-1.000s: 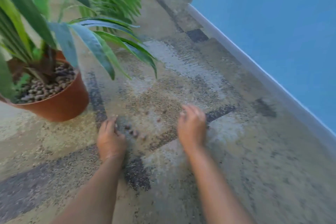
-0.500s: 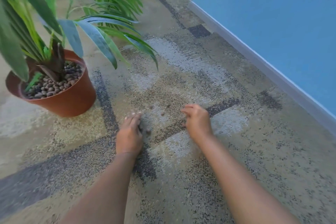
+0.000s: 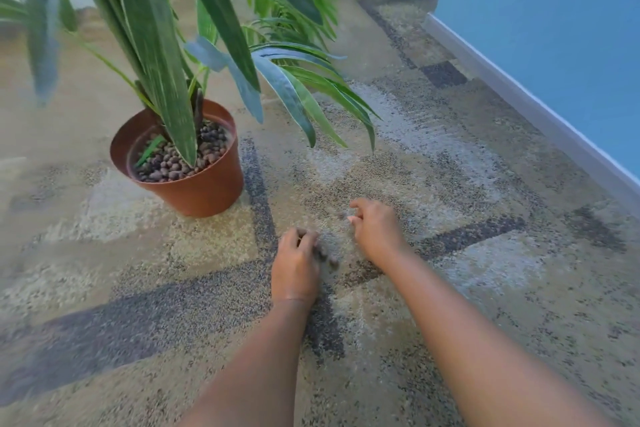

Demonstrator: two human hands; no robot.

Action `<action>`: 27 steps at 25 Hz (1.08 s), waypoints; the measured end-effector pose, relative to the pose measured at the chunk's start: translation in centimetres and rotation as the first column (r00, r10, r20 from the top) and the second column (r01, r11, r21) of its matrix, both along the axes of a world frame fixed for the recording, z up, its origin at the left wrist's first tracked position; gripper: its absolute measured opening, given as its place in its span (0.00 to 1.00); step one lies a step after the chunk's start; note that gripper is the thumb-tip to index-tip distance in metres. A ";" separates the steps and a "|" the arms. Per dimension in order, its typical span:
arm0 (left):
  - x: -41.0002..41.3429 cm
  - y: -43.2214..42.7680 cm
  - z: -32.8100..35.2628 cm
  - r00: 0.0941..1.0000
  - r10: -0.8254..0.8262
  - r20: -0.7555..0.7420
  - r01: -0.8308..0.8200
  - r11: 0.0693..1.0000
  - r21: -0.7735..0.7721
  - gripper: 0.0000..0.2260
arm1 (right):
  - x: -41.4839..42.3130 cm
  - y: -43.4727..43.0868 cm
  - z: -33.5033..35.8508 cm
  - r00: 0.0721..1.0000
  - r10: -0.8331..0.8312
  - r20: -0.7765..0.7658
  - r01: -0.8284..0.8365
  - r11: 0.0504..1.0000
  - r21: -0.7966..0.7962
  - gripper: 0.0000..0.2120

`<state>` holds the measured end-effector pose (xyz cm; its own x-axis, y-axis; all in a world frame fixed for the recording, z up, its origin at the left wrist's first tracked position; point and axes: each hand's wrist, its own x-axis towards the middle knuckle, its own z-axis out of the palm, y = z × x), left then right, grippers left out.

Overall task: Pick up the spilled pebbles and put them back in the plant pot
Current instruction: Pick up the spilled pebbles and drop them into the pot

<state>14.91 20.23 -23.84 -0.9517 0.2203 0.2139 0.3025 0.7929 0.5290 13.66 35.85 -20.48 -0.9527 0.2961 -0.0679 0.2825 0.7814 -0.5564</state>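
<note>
Left hand (image 3: 295,265) rests on the patterned speckled carpet (image 3: 485,288), fingers curled; whether they grip anything I cannot tell. About three small brown pebbles (image 3: 327,255) lie just beside its fingertips. Right hand (image 3: 375,229) pinches loosely near one blurred pebble. One terracotta plastic plant pot (image 3: 204,189) stands to the left, pebble-filled.

Indoor room corner, patterned carpet (image 3: 450,156), blue wall (image 3: 554,10) with pale skirting (image 3: 519,104) (likely office or home)

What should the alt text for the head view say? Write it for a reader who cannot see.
Two bare hands, the left hand and right hand, reach down to a patterned carpet around a few blurred brown pebbles. A terracotta plant pot topped with pebbles stands upright beyond the left hand, with a blue wall on the right.
</note>
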 end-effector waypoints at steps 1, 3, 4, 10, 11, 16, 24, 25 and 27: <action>0.0 0.0 -0.1 1.000 0.006 -0.005 -0.006 1.000 0.003 0.13 | -0.6 -0.6 -0.1 0.999 0.036 -0.011 -0.036 0.999 0.004 0.15; -0.1 0.0 -0.3 1.000 0.021 -0.013 -0.021 1.000 0.013 0.13 | -1.1 -1.7 -0.8 0.994 0.107 -0.036 -0.103 0.989 0.108 0.11; -0.1 0.0 -0.5 0.999 0.022 -0.024 -0.021 1.000 0.020 0.13 | -0.9 -2.3 -1.2 0.989 0.135 -0.051 -0.123 0.973 0.196 0.10; -0.5 -0.2 -0.4 0.998 0.057 0.004 -0.058 0.993 0.099 0.09 | 2.5 -1.0 -3.2 0.973 0.162 -0.165 -0.066 0.878 0.473 0.09; -0.6 -0.2 -0.4 0.996 0.081 0.022 -0.083 0.989 0.125 0.08 | 3.1 -0.7 -3.2 0.975 0.161 -0.156 -0.075 0.889 0.451 0.09; -0.7 -0.6 -0.6 0.997 0.076 0.012 -0.077 0.982 0.175 0.08 | 6.4 1.0 -2.7 0.989 0.126 -0.079 -0.088 0.922 0.376 0.11; 2.3 -0.9 0.9 0.927 0.334 0.172 -0.375 0.855 0.358 0.10 | 13.7 3.1 -1.6 0.962 -0.178 -0.206 0.156 0.981 -0.119 0.09; 2.0 -0.7 1.5 0.814 0.461 0.354 -0.581 0.668 0.465 0.10 | 14.1 3.7 -1.1 0.899 -0.390 -0.199 0.322 0.897 -0.302 0.10; 1.0 -0.3 3.0 0.579 0.367 0.728 -0.797 0.067 0.600 0.09 | 14.0 5.2 -0.2 0.603 -0.797 0.029 0.532 0.375 -0.759 0.09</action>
<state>15.94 19.92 -20.86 -0.6898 -0.5330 -0.4899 -0.3664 -0.3266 0.8712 27.71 41.03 -20.63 -0.4577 0.8381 -0.2968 0.2556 -0.1957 -0.9468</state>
